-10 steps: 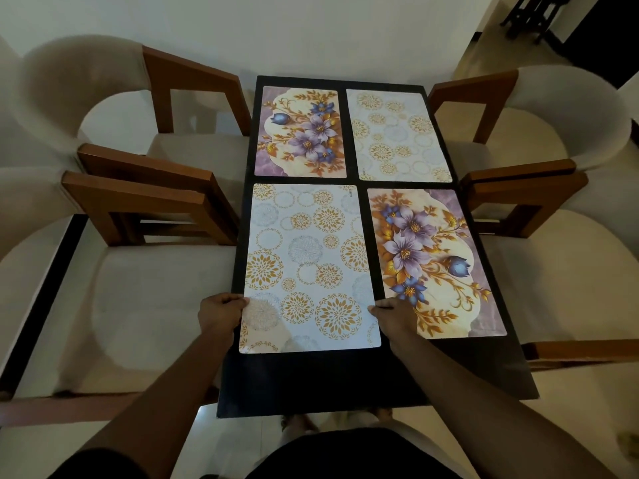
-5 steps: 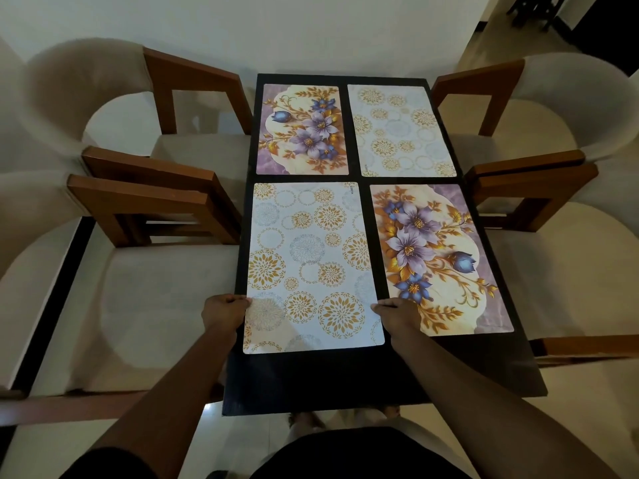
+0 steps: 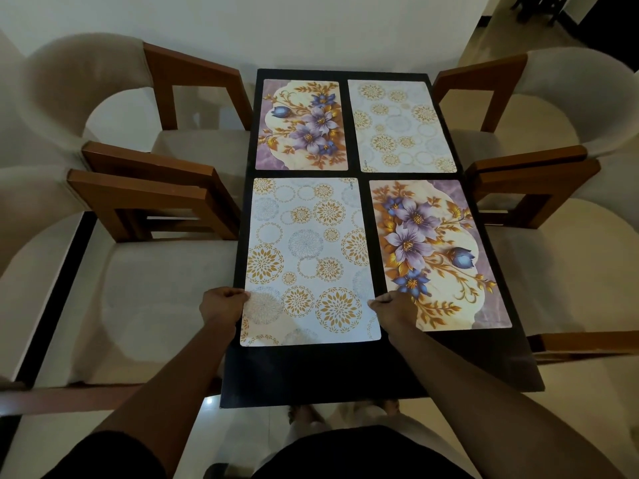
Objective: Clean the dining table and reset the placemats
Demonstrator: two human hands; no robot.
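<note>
1. Now my left hand (image 3: pixel 223 304) and right hand (image 3: pixel 392 307) pinch opposite edges of the circle-patterned placemat (image 3: pixel 307 261), which lies flat between them.
2. Other placemats (image 3: pixel 435 254) lie past my hands on the surface (image 3: pixel 311 371); I judge only straightening is left.

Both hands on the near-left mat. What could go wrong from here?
1. The right hand grips the white placemat with gold circles right beside the purple floral placemat; a sideways tug could knock that one askew.
2. The left hand holds it near the black table's left edge; a pull could overhang it.
</note>
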